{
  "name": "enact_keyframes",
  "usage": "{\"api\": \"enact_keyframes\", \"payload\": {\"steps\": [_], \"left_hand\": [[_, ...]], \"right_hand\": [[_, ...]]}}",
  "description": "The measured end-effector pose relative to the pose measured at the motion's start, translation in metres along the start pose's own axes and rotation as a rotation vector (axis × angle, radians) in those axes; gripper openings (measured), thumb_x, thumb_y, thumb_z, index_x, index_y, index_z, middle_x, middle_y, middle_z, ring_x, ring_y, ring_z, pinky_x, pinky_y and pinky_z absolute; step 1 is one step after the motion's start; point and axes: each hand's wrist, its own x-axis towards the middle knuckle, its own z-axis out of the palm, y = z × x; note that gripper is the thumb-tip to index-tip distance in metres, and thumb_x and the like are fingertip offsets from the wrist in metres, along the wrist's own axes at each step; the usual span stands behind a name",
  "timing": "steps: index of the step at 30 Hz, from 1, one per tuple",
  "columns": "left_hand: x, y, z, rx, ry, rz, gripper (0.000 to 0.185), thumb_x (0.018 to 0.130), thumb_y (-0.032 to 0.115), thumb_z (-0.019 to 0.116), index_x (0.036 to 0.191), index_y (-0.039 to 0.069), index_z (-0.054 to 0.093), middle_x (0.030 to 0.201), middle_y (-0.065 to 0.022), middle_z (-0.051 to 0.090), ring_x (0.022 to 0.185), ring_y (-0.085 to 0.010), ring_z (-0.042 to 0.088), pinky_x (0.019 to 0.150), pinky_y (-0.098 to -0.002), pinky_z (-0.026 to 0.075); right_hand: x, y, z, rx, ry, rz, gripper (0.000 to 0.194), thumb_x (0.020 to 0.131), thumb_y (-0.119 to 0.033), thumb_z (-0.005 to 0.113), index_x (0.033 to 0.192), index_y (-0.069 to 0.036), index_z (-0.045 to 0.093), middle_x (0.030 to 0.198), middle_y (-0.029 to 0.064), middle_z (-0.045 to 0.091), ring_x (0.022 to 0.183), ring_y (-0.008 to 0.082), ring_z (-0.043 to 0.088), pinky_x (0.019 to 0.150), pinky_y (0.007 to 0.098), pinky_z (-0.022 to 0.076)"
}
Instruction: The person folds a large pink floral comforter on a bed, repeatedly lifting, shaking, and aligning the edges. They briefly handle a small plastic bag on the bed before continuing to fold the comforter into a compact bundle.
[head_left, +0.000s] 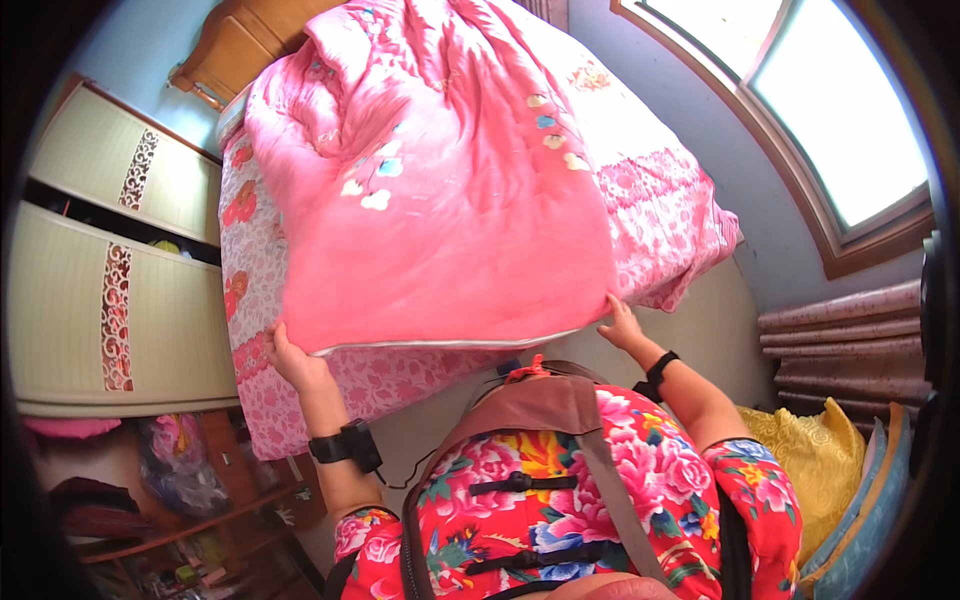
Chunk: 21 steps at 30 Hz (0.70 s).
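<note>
A pink quilt (450, 255) with printed flowers is stretched out between my hands, its white-edged near side hanging in front of me. My left hand (296, 361) grips its near left corner, and my right hand (621, 322) pinches its near right corner. Farther off, the quilt lies bunched in folds on the bed. Under it spreads a pink and white floral bed sheet (652, 187), which shows at both sides and hangs over the bed's near edge. Each of my wrists wears a black strap.
A wooden headboard (247, 45) stands at the far end. Sliding wardrobe doors (60, 300) are at left, above shelves (202, 525) with bagged items. At right are a window (840, 112), a gathered curtain (847, 337) and a yellow patterned fabric item (814, 457).
</note>
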Motion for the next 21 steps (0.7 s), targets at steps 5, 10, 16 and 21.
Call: {"api": "enact_keyframes", "payload": {"steps": [5, 10, 16, 21], "left_hand": [[0.004, -0.022, -0.009, -0.041, 0.106, -0.221, 0.006, 0.08, 0.003, 0.05, 0.082, 0.008, 0.049, 0.088, -0.0074, 0.055, 0.085, -0.0223, 0.056, 0.073, -0.0372, 0.05], [0.028, -0.02, -0.015, -0.093, 0.078, -0.262, 0.008, 0.08, 0.002, 0.049, 0.082, 0.01, 0.05, 0.089, -0.0081, 0.055, 0.087, -0.0228, 0.055, 0.075, -0.038, 0.048], [0.023, -0.036, -0.02, -0.02, 0.061, -0.165, 0.009, 0.077, 0.004, 0.053, 0.085, 0.009, 0.053, 0.088, -0.006, 0.055, 0.086, -0.0197, 0.054, 0.078, -0.0338, 0.046], [-0.018, -0.075, 0.007, 0.447, -0.112, 0.12, 0.008, 0.075, 0.009, 0.058, 0.082, 0.005, 0.059, 0.077, 0.0015, 0.052, 0.069, -0.0089, 0.046, 0.065, -0.0226, 0.039]], "right_hand": [[0.021, 0.043, 0.061, 1.331, -0.494, 0.884, 0.091, 0.071, -0.066, 0.05, 0.135, -0.008, 0.023, 0.139, 0.0206, 0.021, 0.126, 0.0315, 0.027, 0.097, 0.0545, 0.0254], [0.065, -0.02, 0.062, 2.079, 0.148, 0.478, 0.079, 0.078, -0.066, 0.038, 0.13, -0.006, 0.031, 0.134, 0.0139, 0.033, 0.122, 0.0308, 0.034, 0.098, 0.0498, 0.029], [0.119, -0.065, -0.128, 1.761, 0.013, -0.288, 0.021, 0.085, -0.02, 0.046, 0.093, -0.004, 0.056, 0.096, 0.0071, 0.059, 0.091, 0.0183, 0.055, 0.085, 0.0314, 0.0439], [0.093, -0.047, -0.239, 1.682, 0.027, -0.511, 0.036, 0.085, -0.025, 0.048, 0.111, 0.0, 0.051, 0.11, 0.0122, 0.056, 0.099, 0.021, 0.053, 0.09, 0.0331, 0.0407]]}}
